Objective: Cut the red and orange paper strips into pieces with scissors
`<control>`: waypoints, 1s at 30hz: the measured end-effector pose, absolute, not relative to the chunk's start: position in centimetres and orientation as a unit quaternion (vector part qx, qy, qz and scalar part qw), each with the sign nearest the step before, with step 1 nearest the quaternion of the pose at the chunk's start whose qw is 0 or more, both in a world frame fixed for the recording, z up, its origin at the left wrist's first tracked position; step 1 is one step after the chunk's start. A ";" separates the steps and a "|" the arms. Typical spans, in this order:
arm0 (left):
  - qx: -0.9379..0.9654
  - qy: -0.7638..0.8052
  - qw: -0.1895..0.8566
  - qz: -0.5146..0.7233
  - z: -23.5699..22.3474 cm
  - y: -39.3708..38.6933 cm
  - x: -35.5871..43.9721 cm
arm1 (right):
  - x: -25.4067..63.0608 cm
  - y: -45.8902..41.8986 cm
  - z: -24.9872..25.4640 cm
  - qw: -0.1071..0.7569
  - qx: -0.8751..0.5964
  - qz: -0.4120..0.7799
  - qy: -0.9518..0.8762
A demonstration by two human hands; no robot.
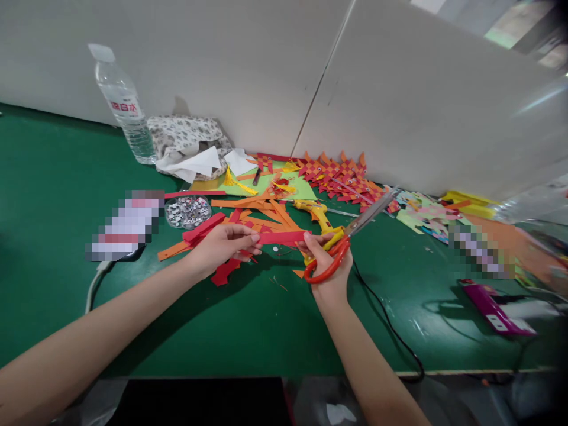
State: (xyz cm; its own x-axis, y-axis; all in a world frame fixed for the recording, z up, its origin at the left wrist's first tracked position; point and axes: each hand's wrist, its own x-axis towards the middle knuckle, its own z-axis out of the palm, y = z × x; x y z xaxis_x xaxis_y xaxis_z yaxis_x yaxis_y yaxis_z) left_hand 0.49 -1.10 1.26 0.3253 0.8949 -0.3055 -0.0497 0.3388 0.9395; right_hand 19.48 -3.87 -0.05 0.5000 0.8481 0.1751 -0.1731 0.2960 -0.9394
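Note:
Between my two hands stretches a red paper strip [281, 238], held level above the table. My left hand [224, 248] pinches its left end between thumb and fingers. The right end is pinched by my right hand [331, 269], which also holds scissors [333, 260] with red and yellow handles. The scissor blades point up and to the right, away from the strip. Under and behind my hands lie loose orange strips [277, 214] and red strips [227, 272]. A yellow glue gun [316, 213] rests just behind my right hand.
On the green table [248, 331] stand a water bottle [124, 106] and a patterned tissue pouch [189, 139]. A tub of googly eyes [188, 212] sits left of the strips. Woven red-orange paper fish [339, 177] pile against the wall. A purple power strip [494, 310] and black cord [386, 319] lie right.

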 end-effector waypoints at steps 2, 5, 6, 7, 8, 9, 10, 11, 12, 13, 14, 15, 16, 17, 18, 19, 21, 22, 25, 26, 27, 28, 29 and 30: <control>0.460 0.461 0.671 0.353 1.3 -1.1 0.5 | 19.5 -3.9 -0.1 0.723 -0.477 0.353 -0.354; 0.477 0.462 0.659 0.354 1.3 -1.3 0.5 | 19.5 -3.9 -0.2 0.725 -0.473 0.355 -0.353; 0.483 0.463 0.653 0.355 1.3 -1.3 0.5 | 19.5 -3.9 -0.3 0.726 -0.471 0.355 -0.354; 0.488 0.463 0.648 0.357 1.3 -1.3 0.6 | 19.5 -3.9 -0.3 0.726 -0.471 0.353 -0.357; 0.492 0.464 0.643 0.359 1.3 -1.4 0.6 | 19.6 -3.9 -0.3 0.725 -0.471 0.350 -0.360; 0.498 0.464 0.639 0.360 1.3 -1.4 0.6 | 19.6 -4.0 -0.3 0.724 -0.472 0.347 -0.364; 0.504 0.463 0.635 0.358 1.3 -1.4 0.7 | 19.6 -4.0 -0.2 0.723 -0.473 0.345 -0.368; 0.511 0.461 0.632 0.356 1.3 -1.4 0.7 | 19.6 -4.0 -0.2 0.722 -0.474 0.342 -0.370; 0.519 0.461 0.628 0.352 1.3 -1.4 0.7 | 19.6 -4.0 -0.2 0.722 -0.475 0.340 -0.371; 0.526 0.460 0.625 0.348 1.2 -1.4 0.7 | 19.6 -4.0 -0.2 0.724 -0.475 0.337 -0.371; 0.532 0.460 0.623 0.344 1.1 -1.3 0.7 | 19.6 -3.9 -0.1 0.726 -0.474 0.335 -0.369; 0.537 0.459 0.621 0.340 1.0 -1.3 0.7 | 19.6 -3.9 -0.1 0.728 -0.474 0.333 -0.366; 0.541 0.457 0.620 0.337 0.9 -1.3 0.7 | 19.5 -3.9 -0.1 0.730 -0.474 0.331 -0.363; 0.545 0.455 0.620 0.334 0.8 -1.2 0.7 | 19.5 -3.9 -0.1 0.732 -0.475 0.328 -0.362; 0.549 0.453 0.619 0.331 0.7 -1.2 0.6 | 19.5 -3.8 -0.1 0.732 -0.478 0.323 -0.362; 0.552 0.451 0.619 0.329 0.6 -1.2 0.6 | 19.5 -3.8 -0.1 0.732 -0.481 0.317 -0.364; 0.555 0.451 0.617 0.329 0.6 -1.2 0.6 | 19.6 -3.7 -0.1 0.728 -0.491 0.304 -0.369; 0.555 0.451 0.617 0.329 0.5 -1.2 0.6 | 19.6 -3.7 -0.1 0.725 -0.496 0.300 -0.371; 0.556 0.451 0.616 0.329 0.6 -1.3 0.6 | 19.7 -3.7 -0.2 0.723 -0.504 0.290 -0.373; 0.556 0.451 0.616 0.328 0.7 -1.3 0.6 | 19.7 -3.7 -0.2 0.725 -0.502 0.286 -0.375; 0.555 0.453 0.616 0.327 0.7 -1.3 0.6 | 19.7 -3.8 -0.2 0.727 -0.499 0.282 -0.378; 0.553 0.455 0.618 0.326 0.8 -1.4 0.6 | 19.7 -3.8 -0.3 0.728 -0.495 0.280 -0.382; 0.551 0.456 0.620 0.324 0.8 -1.4 0.6 | 19.7 -3.8 -0.3 0.728 -0.492 0.282 -0.386; 0.549 0.455 0.622 0.322 0.8 -1.4 0.6 | 19.7 -3.8 -0.4 0.725 -0.490 0.287 -0.388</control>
